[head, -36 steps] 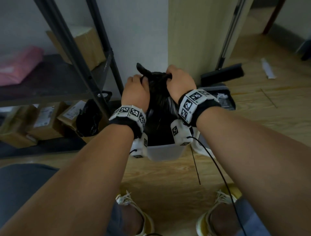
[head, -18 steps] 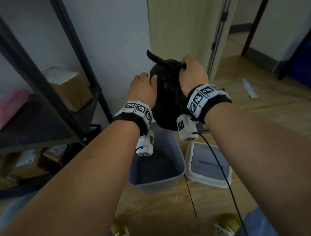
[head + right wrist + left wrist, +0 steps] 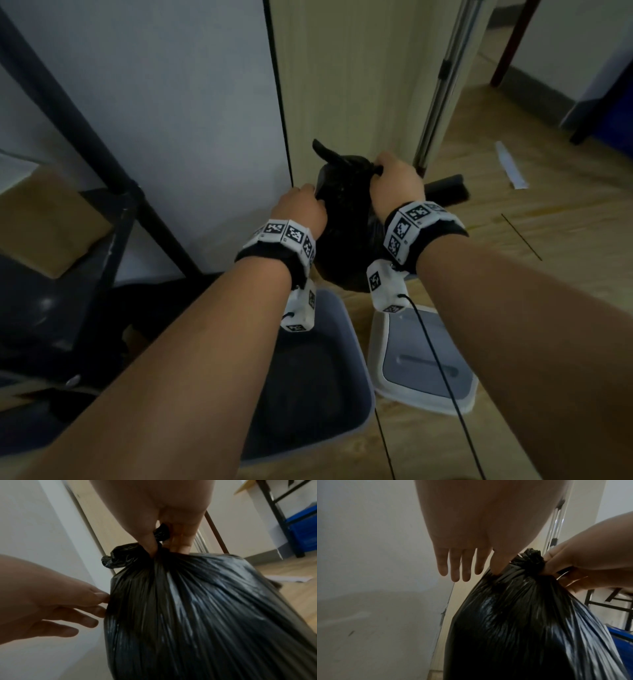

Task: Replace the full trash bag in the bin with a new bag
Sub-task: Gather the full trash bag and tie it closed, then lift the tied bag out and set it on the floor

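Full black trash bag (image 3: 346, 219) is knotted shut and hanging in the air, above and just behind the grey bin (image 3: 356, 346), clear of its rim. My right hand (image 3: 397, 181) has the bag by the neck, thumb and fingers curled tight round the twisted plastic right at the knot (image 3: 123, 555), taking all the weight. My left hand (image 3: 301, 209) is loose, fingers (image 3: 455, 563) straight; only thumb + fingertips touch the bag's side, steadying, not gripping. Bin w/ its dark inside sits on the wood floor; can't tell if anything's left in it. Its lid (image 3: 424, 370) lies flat just beside it, to the right.

Step, as I judge it: taking the old bag out, nearly done. Next: set it down on the floor away from the bin, then find a new bag, none in view. Thin plastic, so no swinging it.
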### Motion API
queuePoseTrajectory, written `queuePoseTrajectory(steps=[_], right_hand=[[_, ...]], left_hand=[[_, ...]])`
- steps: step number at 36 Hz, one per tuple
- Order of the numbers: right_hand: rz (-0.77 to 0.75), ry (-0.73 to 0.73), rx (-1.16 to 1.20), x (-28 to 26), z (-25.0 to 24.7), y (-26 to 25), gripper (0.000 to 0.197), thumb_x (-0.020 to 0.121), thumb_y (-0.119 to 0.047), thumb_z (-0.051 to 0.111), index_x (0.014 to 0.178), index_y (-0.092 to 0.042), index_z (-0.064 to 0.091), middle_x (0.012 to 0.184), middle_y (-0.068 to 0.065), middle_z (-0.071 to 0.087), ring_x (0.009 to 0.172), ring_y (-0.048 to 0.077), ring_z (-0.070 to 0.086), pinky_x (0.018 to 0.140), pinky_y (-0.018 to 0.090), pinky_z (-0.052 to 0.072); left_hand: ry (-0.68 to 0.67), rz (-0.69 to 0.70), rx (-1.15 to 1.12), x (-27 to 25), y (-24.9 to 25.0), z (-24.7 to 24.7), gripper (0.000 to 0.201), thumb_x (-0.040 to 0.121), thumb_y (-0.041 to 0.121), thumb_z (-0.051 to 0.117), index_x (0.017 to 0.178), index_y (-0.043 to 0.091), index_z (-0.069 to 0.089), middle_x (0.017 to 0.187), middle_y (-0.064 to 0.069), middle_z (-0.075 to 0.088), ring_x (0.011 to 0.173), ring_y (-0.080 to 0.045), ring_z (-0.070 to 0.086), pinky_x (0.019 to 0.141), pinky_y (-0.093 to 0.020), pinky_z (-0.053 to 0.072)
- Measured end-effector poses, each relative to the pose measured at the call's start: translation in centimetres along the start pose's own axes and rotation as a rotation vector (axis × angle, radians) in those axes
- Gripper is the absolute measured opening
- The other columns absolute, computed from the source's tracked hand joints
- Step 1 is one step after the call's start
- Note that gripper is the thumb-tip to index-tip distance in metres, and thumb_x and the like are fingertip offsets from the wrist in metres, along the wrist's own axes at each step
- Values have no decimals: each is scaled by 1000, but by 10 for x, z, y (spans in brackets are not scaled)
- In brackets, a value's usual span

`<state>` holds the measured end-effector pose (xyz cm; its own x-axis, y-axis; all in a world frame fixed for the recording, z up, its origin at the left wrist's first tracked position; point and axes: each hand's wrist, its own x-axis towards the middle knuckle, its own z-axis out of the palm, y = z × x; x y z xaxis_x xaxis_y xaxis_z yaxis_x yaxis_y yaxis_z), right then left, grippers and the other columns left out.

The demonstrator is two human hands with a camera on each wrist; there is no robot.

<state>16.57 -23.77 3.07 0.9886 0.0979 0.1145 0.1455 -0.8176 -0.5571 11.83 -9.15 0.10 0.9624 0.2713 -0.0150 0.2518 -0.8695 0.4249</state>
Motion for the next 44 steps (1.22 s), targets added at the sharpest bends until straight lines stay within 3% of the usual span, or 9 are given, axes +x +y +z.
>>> queuePoseTrajectory(steps=[13,17,20,23,28,33,36,39,44], right_hand=[[113,-147,40,40,93,22,33,99,-7,38,127,-6,54,119,21,62,102,37,61,76,34,46],[169,-233,82,48,105,22,34,101,-10,38,133,-3,49,128,21,57,113,37,57,91,39,48],[157,-368,49,49,109,21,41,100,-10,43,140,-3,40,135,22,52,122,37,51,97,39,44],[118,-400,82,46,111,23,53,99,-10,42,150,-9,26,143,19,46,127,36,47,104,40,42],[120,-381,82,41,109,28,55,98,-11,43,150,-11,27,130,20,56,114,35,56,83,32,45],[109,-387,41,32,96,24,52,97,-15,46,147,-10,33,132,19,53,111,37,57,79,32,45],[82,-379,9,23,88,19,49,95,-17,47,143,-11,37,130,18,53,99,35,58,74,33,47],[77,-395,-18,11,79,14,52,95,-17,49,145,-10,34,132,21,51,106,37,57,83,41,52],[56,-386,-64,-15,66,3,52,93,-23,51,142,-12,39,143,20,39,121,40,49,99,48,47]], left_hand=[[-112,-60,58,36,-46,59,35,99,23,41,122,2,55,123,-20,56,111,-36,55,89,-37,45],[-115,-77,79,39,-57,64,33,98,23,42,116,1,56,121,-21,56,109,-37,56,88,-39,46],[-122,-97,81,40,-63,67,37,99,25,41,127,4,54,128,-20,54,115,-35,54,95,-38,46],[-133,-105,73,38,-64,67,40,100,26,41,134,6,50,133,-19,52,119,-34,52,98,-38,45],[-139,-107,77,30,-62,62,43,100,28,40,137,6,46,138,-19,48,123,-34,49,101,-39,42],[-129,-103,100,16,-59,52,44,100,27,40,138,7,45,138,-19,47,124,-34,48,101,-39,41],[-122,-109,111,4,-55,43,45,100,28,40,139,7,45,139,-18,46,125,-34,47,101,-39,40],[-114,-117,129,-10,-51,32,46,100,29,41,140,7,44,139,-18,46,126,-35,46,104,-41,40],[-81,-120,159,-39,-49,14,45,100,28,40,140,8,44,140,-17,45,127,-34,45,103,-40,39]])
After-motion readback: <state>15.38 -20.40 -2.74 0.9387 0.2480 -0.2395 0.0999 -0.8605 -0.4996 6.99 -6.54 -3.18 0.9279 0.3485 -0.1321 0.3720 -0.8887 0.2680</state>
